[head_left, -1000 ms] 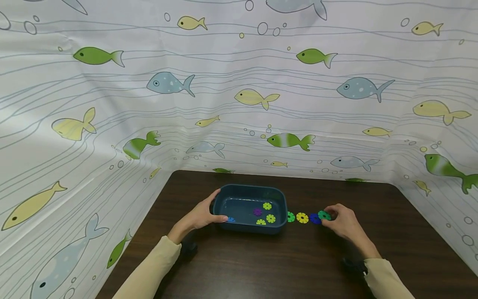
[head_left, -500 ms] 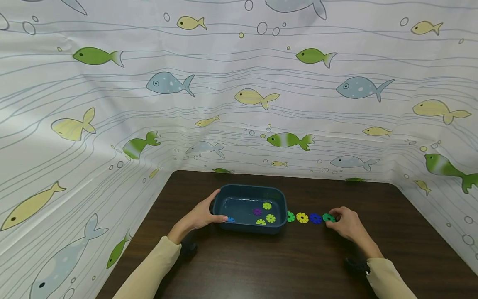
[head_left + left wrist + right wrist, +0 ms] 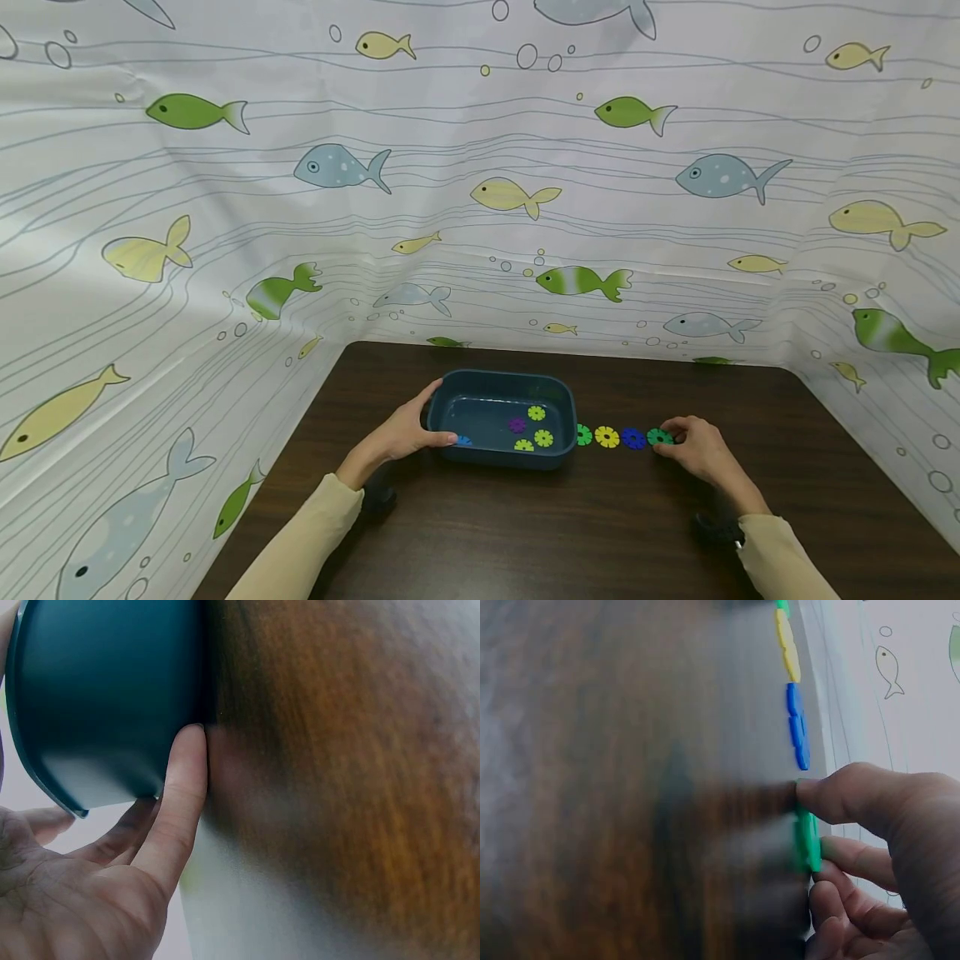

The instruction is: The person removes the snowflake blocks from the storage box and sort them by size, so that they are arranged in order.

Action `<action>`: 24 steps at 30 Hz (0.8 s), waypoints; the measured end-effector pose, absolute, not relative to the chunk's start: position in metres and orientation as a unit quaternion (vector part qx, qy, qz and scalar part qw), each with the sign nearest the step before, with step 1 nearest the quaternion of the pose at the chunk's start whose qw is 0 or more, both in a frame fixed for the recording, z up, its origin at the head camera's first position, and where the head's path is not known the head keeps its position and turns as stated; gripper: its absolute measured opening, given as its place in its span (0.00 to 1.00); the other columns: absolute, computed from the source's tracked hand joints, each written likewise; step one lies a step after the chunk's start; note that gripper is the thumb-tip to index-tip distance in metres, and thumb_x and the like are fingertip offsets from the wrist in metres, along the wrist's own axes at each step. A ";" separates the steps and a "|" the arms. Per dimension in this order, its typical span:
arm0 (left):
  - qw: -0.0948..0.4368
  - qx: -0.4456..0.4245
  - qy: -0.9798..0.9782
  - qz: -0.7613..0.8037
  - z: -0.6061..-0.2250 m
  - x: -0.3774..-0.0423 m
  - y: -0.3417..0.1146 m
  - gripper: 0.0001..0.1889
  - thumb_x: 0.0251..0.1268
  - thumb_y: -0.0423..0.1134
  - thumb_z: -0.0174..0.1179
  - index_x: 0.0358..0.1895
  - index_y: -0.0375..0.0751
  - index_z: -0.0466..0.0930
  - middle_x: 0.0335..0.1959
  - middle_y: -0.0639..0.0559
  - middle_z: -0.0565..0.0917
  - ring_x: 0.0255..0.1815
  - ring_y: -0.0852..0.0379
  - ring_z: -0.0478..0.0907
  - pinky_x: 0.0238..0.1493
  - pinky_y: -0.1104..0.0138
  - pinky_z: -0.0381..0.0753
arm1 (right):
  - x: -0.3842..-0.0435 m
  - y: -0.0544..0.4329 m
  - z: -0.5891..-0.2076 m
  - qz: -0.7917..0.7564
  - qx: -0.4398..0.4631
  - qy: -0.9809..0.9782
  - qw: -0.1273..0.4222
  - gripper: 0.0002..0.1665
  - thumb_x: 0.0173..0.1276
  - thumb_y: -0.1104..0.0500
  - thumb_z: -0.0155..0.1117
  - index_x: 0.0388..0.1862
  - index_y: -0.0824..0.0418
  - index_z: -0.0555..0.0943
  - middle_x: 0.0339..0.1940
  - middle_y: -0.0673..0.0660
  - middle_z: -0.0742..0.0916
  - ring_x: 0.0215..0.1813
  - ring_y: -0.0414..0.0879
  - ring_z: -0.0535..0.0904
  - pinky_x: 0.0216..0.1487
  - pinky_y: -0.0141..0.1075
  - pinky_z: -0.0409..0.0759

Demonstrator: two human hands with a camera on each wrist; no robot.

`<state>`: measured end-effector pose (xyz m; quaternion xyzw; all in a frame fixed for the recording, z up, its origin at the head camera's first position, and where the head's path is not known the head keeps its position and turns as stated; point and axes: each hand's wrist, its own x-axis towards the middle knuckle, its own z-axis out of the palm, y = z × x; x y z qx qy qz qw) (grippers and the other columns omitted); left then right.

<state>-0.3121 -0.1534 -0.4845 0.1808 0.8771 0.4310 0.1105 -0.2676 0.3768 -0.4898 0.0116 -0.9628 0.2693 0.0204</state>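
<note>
My left hand [image 3: 405, 427] grips the left end of a dark blue plastic tub [image 3: 501, 457], thumb over the front rim. In the left wrist view, fingers [image 3: 182, 791] lie along the tub's outer wall [image 3: 112, 697]. Inside the tub lie several notched flower-shaped discs, among them a purple disc [image 3: 517, 425] and a blue disc [image 3: 464, 440]. My right hand [image 3: 697, 446] pinches a green notched disc [image 3: 657, 437] by its edges, flat at the table. It ends a row with a blue disc [image 3: 633, 438], a yellow disc [image 3: 607, 437] and another green disc [image 3: 583, 435] beside the tub.
The dark brown wooden table [image 3: 510, 533] stretches in front of the tub and past both hands. A white fish-print sheet [image 3: 465, 308] rises behind the table and along both sides.
My right hand has shifted the green disc slightly right, off the blue disc it overlapped, into line with the row. It has stayed nearly still since. My left hand and the tub have not moved.
</note>
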 end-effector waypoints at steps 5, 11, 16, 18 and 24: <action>0.108 0.181 0.878 0.429 -0.485 -0.312 -0.154 0.65 0.60 0.65 0.77 0.91 0.45 0.45 0.88 0.31 0.59 0.81 0.28 0.69 0.78 0.29 0.71 | -0.270 0.379 -0.489 0.279 0.007 -0.960 0.007 0.26 0.70 0.56 0.78 0.57 0.73 0.85 0.48 0.67 0.89 0.47 0.54 0.85 0.44 0.48 0.85; 0.109 0.185 0.874 0.436 -0.484 -0.312 -0.153 0.65 0.60 0.65 0.77 0.91 0.43 0.45 0.87 0.30 0.61 0.79 0.30 0.72 0.76 0.32 0.75 | -0.268 0.378 -0.487 0.283 0.008 -0.959 0.000 0.27 0.70 0.56 0.78 0.59 0.74 0.85 0.50 0.70 0.89 0.48 0.57 0.84 0.46 0.51 0.86; 0.109 0.184 0.873 0.438 -0.484 -0.312 -0.153 0.65 0.61 0.63 0.77 0.91 0.44 0.45 0.88 0.30 0.60 0.78 0.29 0.72 0.76 0.32 0.75 | -0.267 0.378 -0.486 0.281 0.007 -0.960 0.001 0.27 0.70 0.56 0.78 0.60 0.74 0.85 0.51 0.71 0.89 0.48 0.58 0.85 0.46 0.51 0.86; 0.109 0.184 0.873 0.439 -0.484 -0.312 -0.153 0.64 0.61 0.63 0.77 0.91 0.44 0.45 0.88 0.30 0.60 0.78 0.29 0.72 0.76 0.32 0.75 | -0.267 0.378 -0.485 0.280 0.006 -0.960 0.001 0.28 0.70 0.56 0.78 0.61 0.75 0.85 0.51 0.71 0.90 0.48 0.58 0.85 0.46 0.51 0.86; 0.109 0.184 0.874 0.437 -0.484 -0.312 -0.153 0.64 0.61 0.63 0.77 0.91 0.43 0.45 0.88 0.30 0.60 0.80 0.28 0.71 0.77 0.31 0.73 | -0.264 0.376 -0.481 0.278 0.001 -0.961 0.008 0.36 0.71 0.50 0.78 0.66 0.76 0.81 0.53 0.72 0.89 0.49 0.58 0.85 0.46 0.52 0.87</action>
